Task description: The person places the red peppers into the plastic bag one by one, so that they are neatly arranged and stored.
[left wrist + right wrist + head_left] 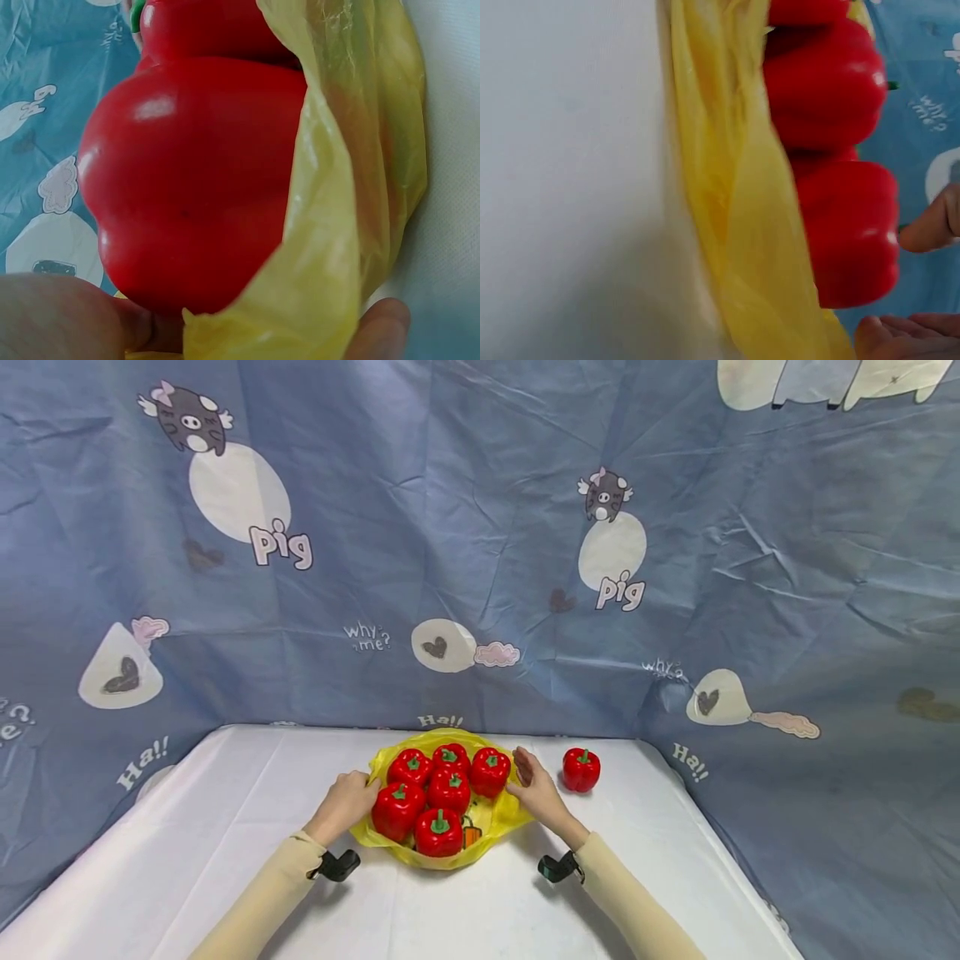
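A yellow plastic bag (483, 814), its mouth spread wide, lies on the white table with several red bell peppers (439, 832) inside, most with green stems upward. At the bag's left edge my left hand (347, 799) pinches the plastic, right beside a large bell pepper (195, 180). My right hand (542, 791) is at the bag's right edge, thumb and fingers apart. In the right wrist view its thumb (930, 225) points toward the nearest bell pepper (851, 236), with the fingertips (877, 337) lower down beside the bag.
One more red bell pepper (581, 770) sits on the table (630, 843) outside the bag, just right of my right hand. Behind the table hangs a blue printed cloth (480, 527), which also runs down both sides.
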Available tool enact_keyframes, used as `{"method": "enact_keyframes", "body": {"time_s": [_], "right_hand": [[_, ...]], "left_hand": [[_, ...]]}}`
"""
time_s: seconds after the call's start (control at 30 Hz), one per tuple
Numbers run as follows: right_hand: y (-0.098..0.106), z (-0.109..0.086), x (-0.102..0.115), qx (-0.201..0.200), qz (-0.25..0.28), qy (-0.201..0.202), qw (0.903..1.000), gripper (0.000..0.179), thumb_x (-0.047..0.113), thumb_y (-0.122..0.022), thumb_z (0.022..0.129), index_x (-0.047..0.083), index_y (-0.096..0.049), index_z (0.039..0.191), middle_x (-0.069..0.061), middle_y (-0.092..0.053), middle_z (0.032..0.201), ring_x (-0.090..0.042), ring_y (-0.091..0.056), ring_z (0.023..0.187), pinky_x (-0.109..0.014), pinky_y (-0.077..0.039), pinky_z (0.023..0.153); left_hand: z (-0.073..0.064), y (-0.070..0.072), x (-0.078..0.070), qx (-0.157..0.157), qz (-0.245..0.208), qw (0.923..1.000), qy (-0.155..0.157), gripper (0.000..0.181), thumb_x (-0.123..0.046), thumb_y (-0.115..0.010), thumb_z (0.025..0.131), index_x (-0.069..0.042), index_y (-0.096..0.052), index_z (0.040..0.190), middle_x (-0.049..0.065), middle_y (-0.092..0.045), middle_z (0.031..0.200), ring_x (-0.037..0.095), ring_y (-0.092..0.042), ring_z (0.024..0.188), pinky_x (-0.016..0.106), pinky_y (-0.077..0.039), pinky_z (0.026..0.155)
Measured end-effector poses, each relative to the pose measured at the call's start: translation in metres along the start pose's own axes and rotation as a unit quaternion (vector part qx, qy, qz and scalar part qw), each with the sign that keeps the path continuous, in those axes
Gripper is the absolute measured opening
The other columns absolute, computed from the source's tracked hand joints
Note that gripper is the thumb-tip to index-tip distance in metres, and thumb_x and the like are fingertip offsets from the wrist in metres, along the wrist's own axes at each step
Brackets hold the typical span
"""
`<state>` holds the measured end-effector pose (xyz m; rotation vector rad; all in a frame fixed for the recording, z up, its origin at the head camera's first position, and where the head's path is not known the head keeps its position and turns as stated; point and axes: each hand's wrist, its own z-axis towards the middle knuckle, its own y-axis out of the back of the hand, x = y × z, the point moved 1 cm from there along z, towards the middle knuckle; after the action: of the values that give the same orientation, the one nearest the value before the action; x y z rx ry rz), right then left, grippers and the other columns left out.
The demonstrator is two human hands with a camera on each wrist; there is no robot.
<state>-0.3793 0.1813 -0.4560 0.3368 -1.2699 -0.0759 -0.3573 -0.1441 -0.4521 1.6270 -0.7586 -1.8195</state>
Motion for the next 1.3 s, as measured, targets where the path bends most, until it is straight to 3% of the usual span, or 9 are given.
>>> {"method": "enact_keyframes", "body": {"time_s": [0.17, 0.3, 0.53, 0.73, 1.03, 1.3], "right_hand": [[0.014, -0.017, 0.023, 0.013, 0.011, 0.016, 0.9997, 0.071, -0.013, -0.054, 0.083, -0.011, -0.022, 0.146, -0.031, -0.028, 0.151, -0.042, -0.026, 0.142, -0.047, -0.026, 0.112], [0.026, -0.025, 0.025, 0.008, 0.012, 0.029, 0.9995, 0.07, -0.015, -0.053, 0.082, -0.011, -0.023, 0.145, -0.03, -0.029, 0.15, -0.043, -0.027, 0.141, -0.047, -0.027, 0.11], [0.053, -0.029, -0.003, -0.035, 0.021, 0.035, 0.9986, 0.071, -0.017, -0.053, 0.082, -0.004, -0.028, 0.146, -0.026, -0.033, 0.151, -0.038, -0.03, 0.142, -0.042, -0.028, 0.111], [0.076, -0.045, -0.017, -0.062, -0.017, 0.038, 0.9972, 0.07, -0.012, -0.058, 0.083, -0.005, -0.029, 0.146, -0.026, -0.035, 0.149, -0.039, -0.032, 0.14, -0.042, -0.029, 0.11], [0.11, -0.063, -0.032, -0.119, 0.001, 0.0, 0.9929, 0.067, -0.011, -0.06, 0.084, -0.006, -0.03, 0.145, -0.025, -0.038, 0.148, -0.036, -0.034, 0.14, -0.037, -0.031, 0.11], [0.132, -0.051, -0.053, -0.151, -0.014, -0.047, 0.9874, 0.07, 0.0, -0.063, 0.089, -0.002, -0.025, 0.147, -0.023, -0.03, 0.153, -0.034, -0.028, 0.143, -0.039, -0.025, 0.115]], "left_hand": [[0.0, -0.001, 0.001, -0.002, 0.008, 1.0, -0.001, 0.034, -0.021, -0.045, 0.097, -0.005, -0.055, 0.069, 0.002, -0.041, 0.059, 0.014, -0.043, 0.05, 0.025, -0.035, 0.047], [0.001, -0.002, 0.0, -0.001, 0.008, 1.0, -0.002, 0.033, -0.021, -0.045, 0.097, -0.004, -0.056, 0.07, 0.002, -0.041, 0.06, 0.014, -0.044, 0.05, 0.026, -0.036, 0.047], [0.001, -0.003, 0.002, 0.001, 0.004, 1.0, -0.002, 0.034, -0.021, -0.045, 0.097, -0.004, -0.056, 0.07, 0.002, -0.041, 0.059, 0.014, -0.043, 0.05, 0.026, -0.035, 0.047], [0.001, -0.004, 0.002, 0.003, 0.0, 1.0, -0.004, 0.035, -0.02, -0.044, 0.097, -0.006, -0.054, 0.067, 0.001, -0.04, 0.058, 0.014, -0.042, 0.049, 0.025, -0.034, 0.046], [0.002, -0.002, 0.003, 0.004, 0.0, 1.0, 0.001, 0.035, -0.021, -0.044, 0.098, -0.006, -0.053, 0.067, 0.002, -0.04, 0.058, 0.014, -0.043, 0.05, 0.025, -0.035, 0.047], [0.001, -0.001, 0.001, 0.005, -0.001, 1.0, -0.002, 0.036, -0.021, -0.044, 0.098, -0.007, -0.051, 0.065, 0.002, -0.041, 0.058, 0.014, -0.043, 0.05, 0.025, -0.035, 0.047]]}}
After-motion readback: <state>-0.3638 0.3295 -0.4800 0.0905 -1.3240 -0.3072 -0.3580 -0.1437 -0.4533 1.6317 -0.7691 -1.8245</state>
